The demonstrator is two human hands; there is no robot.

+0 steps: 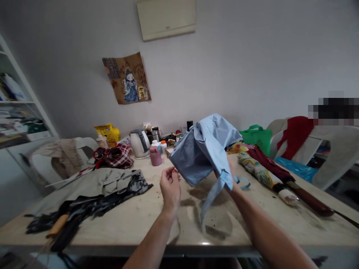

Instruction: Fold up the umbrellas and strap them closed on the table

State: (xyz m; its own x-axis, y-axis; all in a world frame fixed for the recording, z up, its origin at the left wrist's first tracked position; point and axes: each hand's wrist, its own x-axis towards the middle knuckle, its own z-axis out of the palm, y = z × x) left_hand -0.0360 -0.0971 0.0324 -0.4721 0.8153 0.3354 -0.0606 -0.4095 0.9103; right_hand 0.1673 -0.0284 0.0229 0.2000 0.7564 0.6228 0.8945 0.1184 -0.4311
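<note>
A light blue folding umbrella (193,158), partly folded with loose, crumpled fabric, is held above the table. My right hand (230,178) reaches under its fabric and supports it; most of the fingers are hidden there. A fabric strap (211,196) hangs down below the umbrella, and a thin blue loop (244,184) sticks out to the right of my wrist. My left hand (170,185) is at the left lower edge of the fabric, fingers curled together. Whatever lies between those fingertips is too small to make out.
On the left of the table (123,228) lie a grey umbrella (98,181) and a black camouflage one (92,201). A patterned umbrella (260,170) and a dark red one (280,170) lie right. Behind stand a kettle (139,144), a pink jug (155,156) and a green bag (259,138).
</note>
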